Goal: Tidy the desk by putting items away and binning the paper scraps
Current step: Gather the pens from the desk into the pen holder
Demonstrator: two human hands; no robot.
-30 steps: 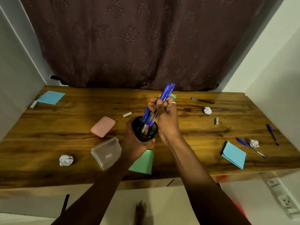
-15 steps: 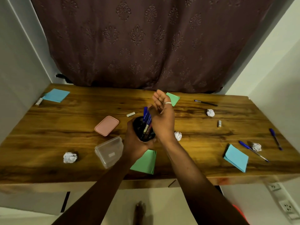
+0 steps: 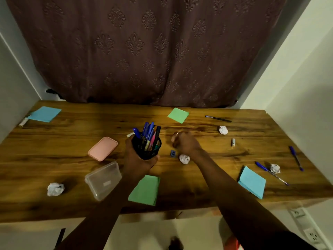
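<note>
Left hand (image 3: 137,162) gripping pen holder (image 3: 155,147), right hand (image 3: 185,143) curled, blurred

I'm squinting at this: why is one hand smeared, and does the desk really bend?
Head view: the right hand is blurred, while the left hand and mesh pen holder look sharper; the wide-angle lens bows the desk; lighting is dim.

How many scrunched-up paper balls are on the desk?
4: a ball front left, one in the middle, one farther back, one at the right. More may be hidden.
</note>
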